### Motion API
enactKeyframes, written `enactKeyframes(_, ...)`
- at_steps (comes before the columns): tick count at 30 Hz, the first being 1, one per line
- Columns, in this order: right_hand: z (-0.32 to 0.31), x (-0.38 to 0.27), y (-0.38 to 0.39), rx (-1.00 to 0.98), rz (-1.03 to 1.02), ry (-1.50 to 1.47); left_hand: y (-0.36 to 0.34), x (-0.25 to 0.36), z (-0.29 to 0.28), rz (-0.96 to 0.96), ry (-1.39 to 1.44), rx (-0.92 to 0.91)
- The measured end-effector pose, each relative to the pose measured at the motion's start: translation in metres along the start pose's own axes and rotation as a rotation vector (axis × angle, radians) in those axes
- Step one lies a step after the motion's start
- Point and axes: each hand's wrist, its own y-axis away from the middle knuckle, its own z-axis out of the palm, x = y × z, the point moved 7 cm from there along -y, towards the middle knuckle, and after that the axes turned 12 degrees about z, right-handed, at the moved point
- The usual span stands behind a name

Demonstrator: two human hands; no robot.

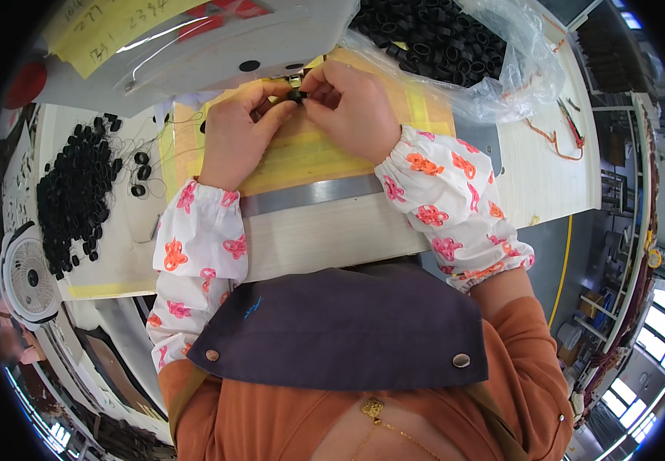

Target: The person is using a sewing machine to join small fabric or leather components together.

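At the needle area of a sewing machine (217, 69), both hands pinch one small black loop (296, 96) from either side. My left hand (244, 134) is closed, its thumb and fingertips on the loop's left. My right hand (351, 104) is closed too, with bent fingers at its right side. Just above the loop is the metal presser foot (295, 80); whether the two touch, I cannot tell. The fingers cover part of the loop. Beneath the hands lies a yellow-taped work surface (294, 161) with a metal strip (309, 196) along its near edge.
Left on the table lies a heap of black loops (79, 192), with a few thread-tangled loops (140, 173) beside it. A clear plastic bag (528, 77) at the upper right holds many more. Red-handled snips (573, 127) lie far right. A white fan (31, 276) stands left.
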Motion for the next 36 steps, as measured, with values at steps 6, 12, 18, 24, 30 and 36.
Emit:
enactKeyframes(6,0.004,0.005,-0.008,0.106,-0.103,0.179,-0.01,0.004,-0.001,0.099,-0.353,0.026)
enactKeyframes(12,-0.003,0.001,-0.009,0.164,-0.156,0.158,-0.011,0.004,-0.001,0.038,-0.363,0.05)
enactKeyframes(18,-0.002,0.002,-0.013,0.162,-0.151,0.246,-0.011,-0.012,-0.004,-0.036,-0.208,0.098)
enactKeyframes(24,-0.003,0.0,-0.013,0.19,-0.19,0.274,-0.011,-0.011,-0.003,-0.061,-0.3,0.07)
enactKeyframes(30,-0.002,0.0,-0.013,0.181,-0.15,0.247,-0.011,-0.018,-0.005,-0.012,-0.303,0.042)
enactKeyframes(36,-0.002,-0.002,-0.014,0.178,-0.146,0.285,-0.015,-0.015,-0.007,-0.05,-0.358,0.002)
